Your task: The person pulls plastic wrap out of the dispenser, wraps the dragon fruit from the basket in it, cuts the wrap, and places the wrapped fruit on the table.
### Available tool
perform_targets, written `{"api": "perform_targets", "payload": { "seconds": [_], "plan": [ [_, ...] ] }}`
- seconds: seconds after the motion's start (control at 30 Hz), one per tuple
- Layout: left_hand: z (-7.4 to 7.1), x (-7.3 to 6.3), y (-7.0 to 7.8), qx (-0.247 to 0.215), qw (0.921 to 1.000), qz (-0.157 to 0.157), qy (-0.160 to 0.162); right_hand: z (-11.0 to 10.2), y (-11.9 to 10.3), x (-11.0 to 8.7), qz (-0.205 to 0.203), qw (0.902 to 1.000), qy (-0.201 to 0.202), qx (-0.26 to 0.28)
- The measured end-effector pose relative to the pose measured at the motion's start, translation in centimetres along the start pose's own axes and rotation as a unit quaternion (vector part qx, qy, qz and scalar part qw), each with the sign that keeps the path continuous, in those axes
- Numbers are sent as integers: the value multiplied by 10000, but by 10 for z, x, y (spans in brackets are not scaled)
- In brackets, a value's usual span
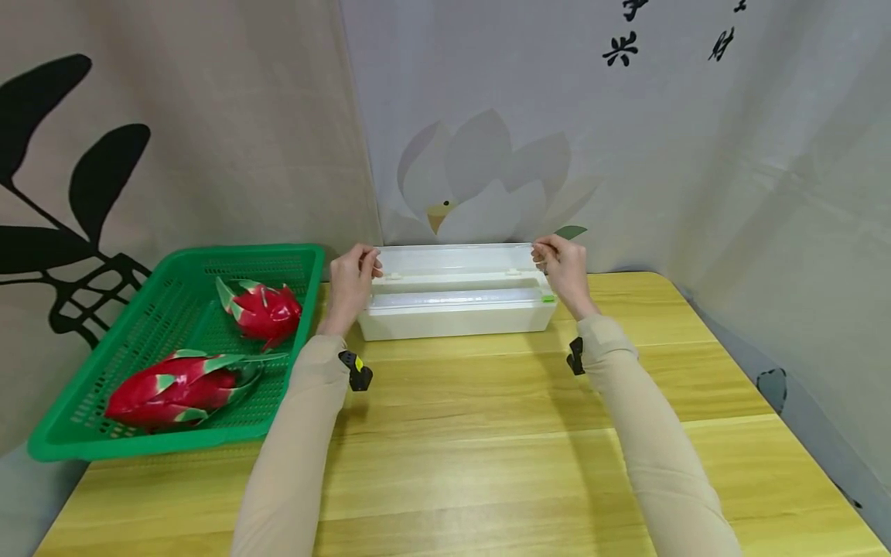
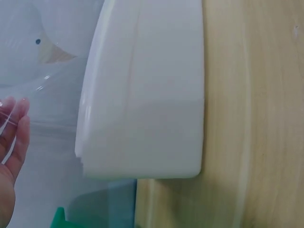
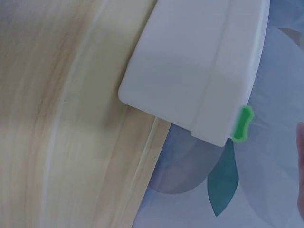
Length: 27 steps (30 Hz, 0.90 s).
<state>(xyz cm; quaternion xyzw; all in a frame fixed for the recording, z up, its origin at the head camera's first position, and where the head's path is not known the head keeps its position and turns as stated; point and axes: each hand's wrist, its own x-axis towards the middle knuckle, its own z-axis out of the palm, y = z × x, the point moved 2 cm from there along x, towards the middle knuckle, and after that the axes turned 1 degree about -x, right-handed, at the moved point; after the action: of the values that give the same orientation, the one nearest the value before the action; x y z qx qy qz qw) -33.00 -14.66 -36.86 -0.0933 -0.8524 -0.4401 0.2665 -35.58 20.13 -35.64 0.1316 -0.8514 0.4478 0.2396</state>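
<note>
Printed cloth (image 1: 278, 116) hung behind the wooden table (image 1: 452, 464). From afar, I saw the white box (image 1: 459, 321) near its far edge; above it, the left hand (image 1: 351, 281) and right hand (image 1: 565, 269) pinched clear film (image 2: 42, 86), fingertips drawn together. A green basket (image 1: 160, 446) holding dragon fruits (image 1: 174, 391) sat at the left edge.

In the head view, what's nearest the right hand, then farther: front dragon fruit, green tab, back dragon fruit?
1. Green tab, right end of white box.
2. Back dragon fruit, right side of basket.
3. Front dragon fruit, farther left.
</note>
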Motion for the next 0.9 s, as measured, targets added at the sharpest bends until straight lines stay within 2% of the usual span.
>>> {"api": "perform_targets", "payload": {
  "seconds": [0.13,0.37,0.7,0.9],
  "plan": [
    [-2,2,4,82,9999,59,32,-2,-3,2,-84,9999,93,-27],
    [-6,5,8,41,10000,-59,7,-6,-10,4,-197,9996,163,87],
    [-11,9,14,122,9993,275,200,-10,-16,5,-260,9990,332,-159],
    [-14,11,18,109,9996,204,149,-11,-17,8,-315,9986,386,-176]
  ]
}}
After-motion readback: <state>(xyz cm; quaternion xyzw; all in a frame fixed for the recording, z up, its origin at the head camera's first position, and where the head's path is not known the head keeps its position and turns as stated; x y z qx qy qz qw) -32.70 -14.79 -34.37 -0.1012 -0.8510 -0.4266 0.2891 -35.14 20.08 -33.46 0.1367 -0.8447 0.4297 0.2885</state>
